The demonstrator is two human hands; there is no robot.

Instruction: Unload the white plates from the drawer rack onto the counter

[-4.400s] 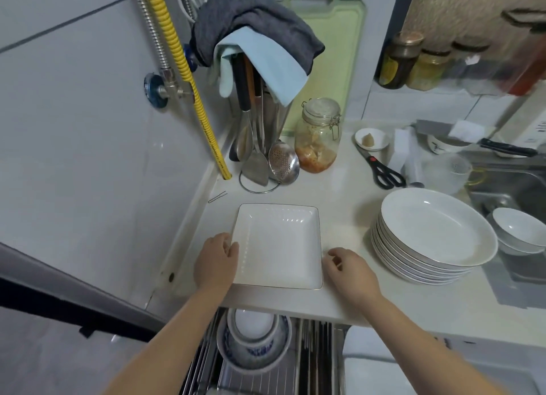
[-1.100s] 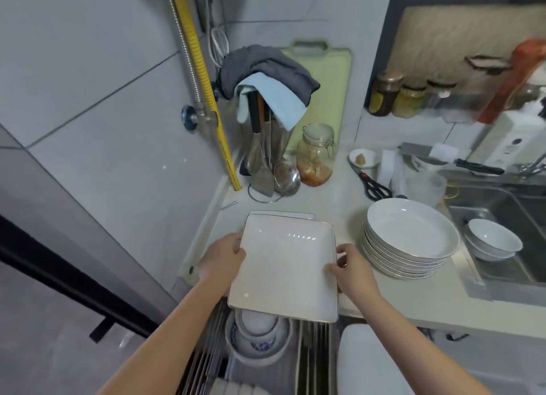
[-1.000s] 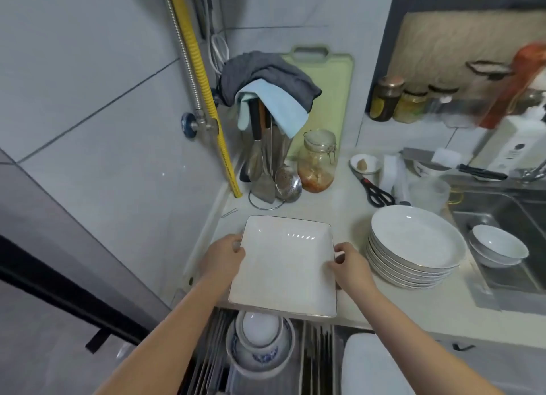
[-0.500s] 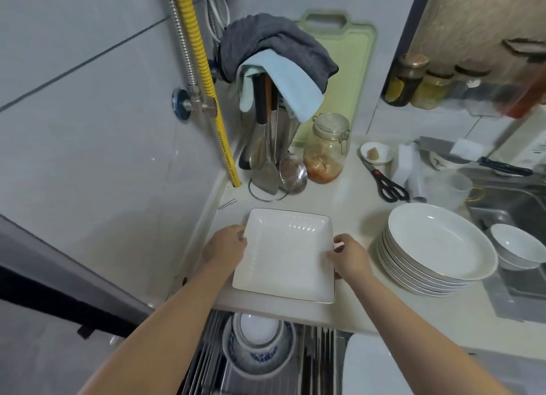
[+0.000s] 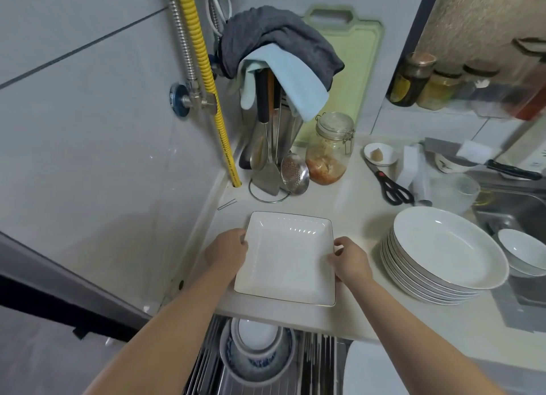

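Plate, square, white glazed with a thin dark rim line (image 5: 288, 254): laid flat on the pale desk (image 5: 348, 202) near its front edge, and held at both sides. The left hand (image 5: 227, 251) is curled over the left rim; the right hand (image 5: 350, 258) is curled over the right rim, its fingers (image 5: 339, 242) clamped on the edge. The two-sided hold is judged to serve square, quiet seating of the plate; whether a second square plate lies beneath cannot be told.

Stack of round white rimmed plates (image 5: 443, 254): set to the right of the square plate, well apart from it, near the steel sink (image 5: 514, 214). Separation by shape is judged to keep each pile stable.

Wire drawer rack (image 5: 206, 365): pulled out below the desk edge, seen to carry nested blue-and-white bowls (image 5: 257, 353). A white curved piece (image 5: 366, 368) is seen at its right, possibly another plate awaiting unloading.
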